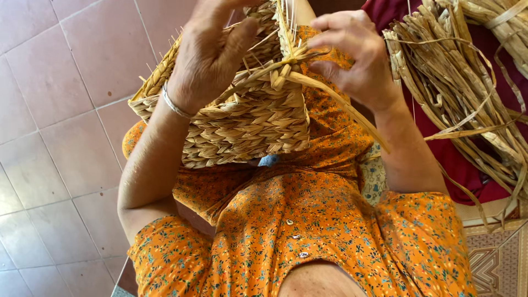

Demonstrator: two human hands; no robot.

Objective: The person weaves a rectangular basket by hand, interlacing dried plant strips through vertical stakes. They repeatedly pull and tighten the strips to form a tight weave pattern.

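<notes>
Two hands at top centre: left hand (212, 52) fingers wrapped over woven basket (247, 118); right hand (352, 52) fingers pinch a straw strand (335, 104). Loose straw bundle (456, 93) upper right.

1. Woven basket (247, 121): straw-yellow, braided plait pattern.
2. Dress (308, 220): orange with a small multicoloured flower print.
3. Loose reed strips (456, 93): pale tan.
4. Cloth (456, 159) under the strips: dark red.
5. Floor tiles (60, 110): dusty pink.
6. Bracelet (175, 105): silver.
</notes>
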